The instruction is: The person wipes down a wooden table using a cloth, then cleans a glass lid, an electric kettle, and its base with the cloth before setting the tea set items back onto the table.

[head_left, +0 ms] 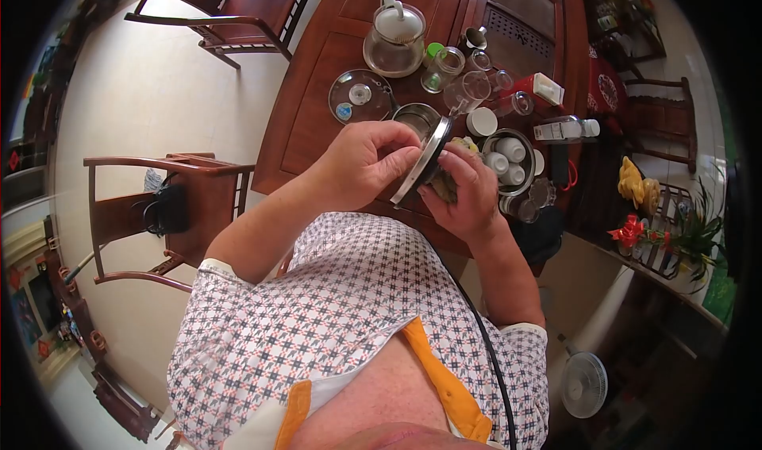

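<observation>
A round disc with a silver metal rim and a dark side point(424, 161) is held up between my hands, tilted nearly edge-on. My left hand point(367, 164) is closed, its thumb and fingers pinched against the disc's left side. The fingers of my right hand point(467, 190) are curled round the right edge. Something yellowish and crumpled, perhaps a cloth, shows beneath the right fingers; its kind is unclear. Just behind the disc stands a steel pot point(415, 115), partly covered by it. A glass lid point(359, 94) lies on the table to the left.
The wooden table point(305, 144) holds a glass kettle point(394, 41), several glass cups point(467, 93), a steel bowl of white cups point(512, 160), a red-and-white box point(548, 90) and a bottle point(567, 128). Chairs point(171, 212) stand left; a fan point(584, 384) is at lower right.
</observation>
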`<act>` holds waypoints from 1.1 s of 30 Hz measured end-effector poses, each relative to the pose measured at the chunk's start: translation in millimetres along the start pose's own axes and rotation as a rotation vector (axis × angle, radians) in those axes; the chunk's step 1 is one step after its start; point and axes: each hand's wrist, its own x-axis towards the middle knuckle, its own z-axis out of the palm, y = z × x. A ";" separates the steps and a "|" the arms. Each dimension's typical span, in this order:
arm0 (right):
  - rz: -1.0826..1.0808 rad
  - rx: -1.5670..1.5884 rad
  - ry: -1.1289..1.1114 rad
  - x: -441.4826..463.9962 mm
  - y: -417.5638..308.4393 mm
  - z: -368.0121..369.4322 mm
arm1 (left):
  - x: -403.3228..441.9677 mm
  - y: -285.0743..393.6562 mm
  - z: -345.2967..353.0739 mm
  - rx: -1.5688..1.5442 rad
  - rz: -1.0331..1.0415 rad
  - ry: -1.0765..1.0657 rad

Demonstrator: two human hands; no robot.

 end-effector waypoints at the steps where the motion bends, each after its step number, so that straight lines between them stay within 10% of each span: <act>1: -0.002 -0.016 -0.002 0.9 -1.3 0.4 | 0.0 -0.5 0.3 -0.017 -0.014 -0.001; 33: 0.369 0.256 0.192 -4.5 11.9 36.8 | 18.1 -43.8 -13.9 -0.180 -0.138 -0.022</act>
